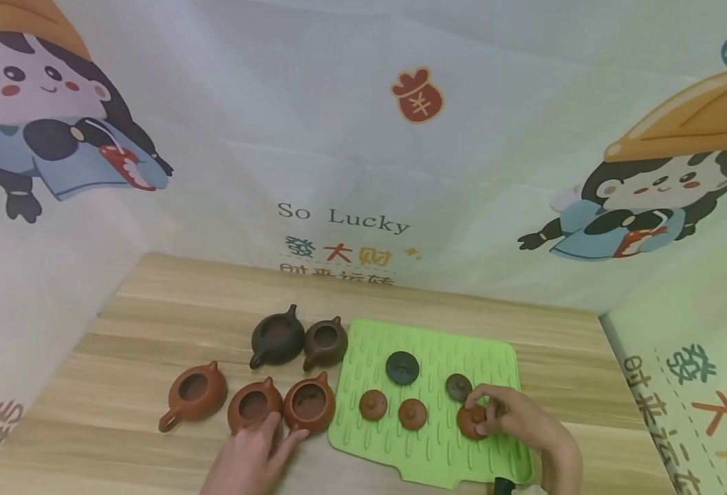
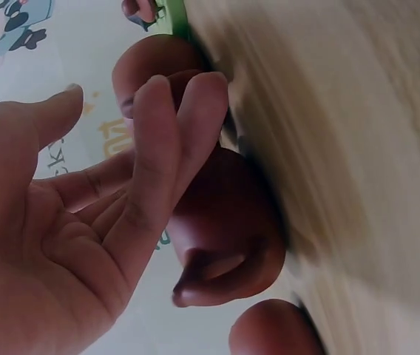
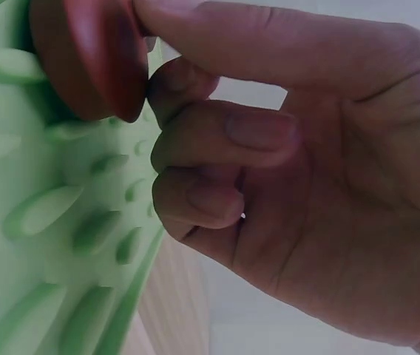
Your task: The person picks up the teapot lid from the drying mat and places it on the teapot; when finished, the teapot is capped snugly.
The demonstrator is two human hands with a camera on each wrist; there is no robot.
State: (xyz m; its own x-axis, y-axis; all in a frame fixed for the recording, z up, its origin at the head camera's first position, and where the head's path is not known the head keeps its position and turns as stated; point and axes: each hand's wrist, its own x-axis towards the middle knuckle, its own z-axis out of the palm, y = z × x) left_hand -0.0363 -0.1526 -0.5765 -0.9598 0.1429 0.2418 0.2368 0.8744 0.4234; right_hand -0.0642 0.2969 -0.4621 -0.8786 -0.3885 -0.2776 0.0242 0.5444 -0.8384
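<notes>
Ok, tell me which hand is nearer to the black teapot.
Left. The left hand is on the near side of the black teapot, by the middle reddish teapot; the right hand is far to the right, over the green mat, pinching a reddish lid.

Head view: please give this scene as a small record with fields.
on wooden table: black teapot, dark brown teapot, three reddish-brown teapots, lidless
on green mat: black lid, dark brown lid, two reddish-brown lids
right hand: pinches another reddish-brown lid
left hand: at two front teapots, contact unclear
backdrop: printed cloth, "So Lucky"
</notes>
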